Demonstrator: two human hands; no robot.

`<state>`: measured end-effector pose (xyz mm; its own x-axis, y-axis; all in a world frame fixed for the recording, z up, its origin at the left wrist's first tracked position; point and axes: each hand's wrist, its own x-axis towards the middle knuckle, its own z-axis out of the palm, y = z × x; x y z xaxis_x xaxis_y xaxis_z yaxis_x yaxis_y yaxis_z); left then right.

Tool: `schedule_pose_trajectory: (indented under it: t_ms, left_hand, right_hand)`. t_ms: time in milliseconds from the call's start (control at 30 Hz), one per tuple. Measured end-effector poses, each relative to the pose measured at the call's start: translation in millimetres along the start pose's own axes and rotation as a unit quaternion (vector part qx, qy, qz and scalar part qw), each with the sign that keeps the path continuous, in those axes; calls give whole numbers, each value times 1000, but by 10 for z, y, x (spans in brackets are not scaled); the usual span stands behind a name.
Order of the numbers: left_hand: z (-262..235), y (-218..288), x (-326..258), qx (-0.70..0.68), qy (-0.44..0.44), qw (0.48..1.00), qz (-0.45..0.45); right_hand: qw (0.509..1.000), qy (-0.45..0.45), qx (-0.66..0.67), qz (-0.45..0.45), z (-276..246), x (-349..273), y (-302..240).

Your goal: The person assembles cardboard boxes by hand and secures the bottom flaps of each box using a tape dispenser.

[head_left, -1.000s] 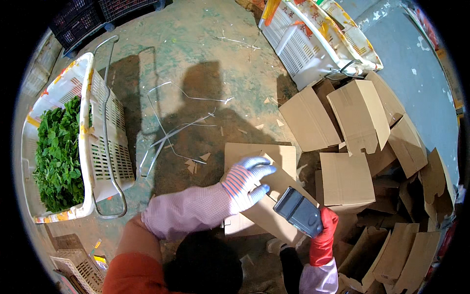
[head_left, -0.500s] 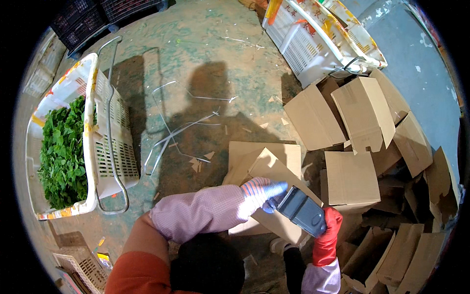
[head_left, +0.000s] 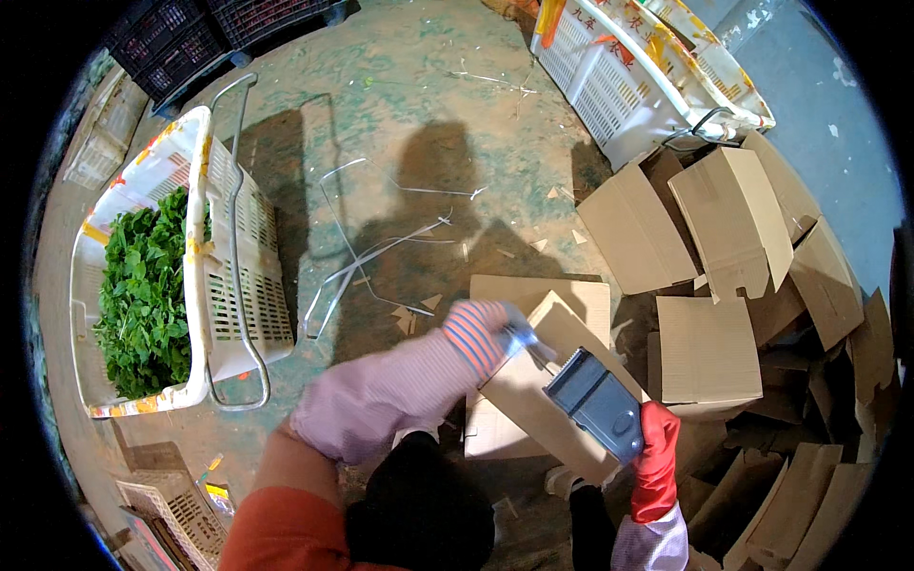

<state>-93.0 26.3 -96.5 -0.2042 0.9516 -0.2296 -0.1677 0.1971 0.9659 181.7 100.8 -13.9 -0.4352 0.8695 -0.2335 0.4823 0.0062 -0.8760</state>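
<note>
- The left hand [head_left: 481,333] has moved back from the grey tape holder [head_left: 598,404]; a shiny strip [head_left: 545,356] between them looks like tape pulled out.
- Its fingers are too blurry to tell if they pinch.
- The right hand [head_left: 657,443] has its fingers curled around the tape holder's end, over the brown box [head_left: 517,383].

The left glove [head_left: 476,337] has orange and blue stripes; the right glove [head_left: 655,459] is red. Pale lavender, finely patterned sleeve covers [head_left: 379,398] sit above both. The left sleeve [head_left: 288,533] is orange-red, the legwear [head_left: 419,514] black, the shoes [head_left: 561,482] pale.
</note>
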Motion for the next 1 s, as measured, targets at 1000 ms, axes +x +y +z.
schedule_pose_trajectory:
  t_ms: [1000]
  left_hand:
    - [-245,-655,318,481,16,863,-151]
  right_hand:
    - [995,58,64,54,109,71,167]
